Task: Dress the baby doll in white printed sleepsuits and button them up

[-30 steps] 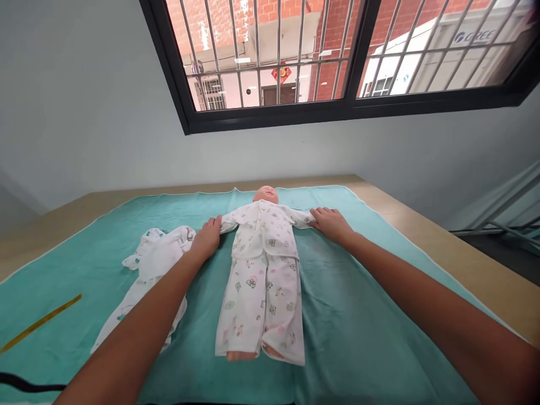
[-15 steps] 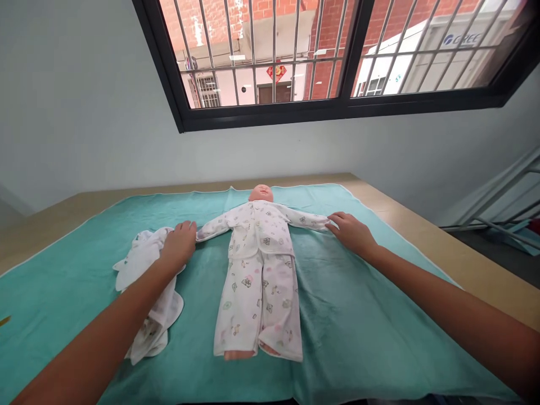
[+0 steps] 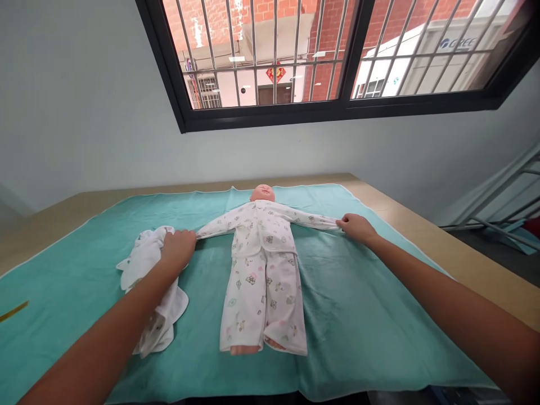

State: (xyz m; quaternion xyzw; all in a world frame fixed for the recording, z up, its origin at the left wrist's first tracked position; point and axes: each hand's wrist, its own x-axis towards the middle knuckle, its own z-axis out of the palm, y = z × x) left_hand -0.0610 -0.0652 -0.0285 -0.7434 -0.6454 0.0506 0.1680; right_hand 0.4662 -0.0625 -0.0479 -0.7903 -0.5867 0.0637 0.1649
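A baby doll [image 3: 262,193] lies on its back, dressed in a white patterned long-sleeved top [image 3: 276,228] and matching trousers [image 3: 247,295]. Both its sleeves stretch out sideways. My left hand [image 3: 179,247] is closed on the end of the sleeve [image 3: 217,225] at the left. At the other side, my right hand [image 3: 358,228] pinches the cuff of the right-hand sleeve [image 3: 316,220]. The doll's hands are hidden. Crumpled white cloth [image 3: 145,253] lies beneath and beside my left forearm, partly covered by it.
A turquoise sheet [image 3: 367,315] covers most of the wooden table [image 3: 476,270]. A thin yellowish strip [image 3: 14,310] lies at the far left. Beyond the table stand a white wall [image 3: 253,149] and a barred window [image 3: 270,109]. A metal frame [image 3: 502,197] is at the right.
My right hand has moved slightly outward and its fingers have closed on the cuff, drawing that sleeve longer. My left hand's fingers have curled in more tightly at the other sleeve end.
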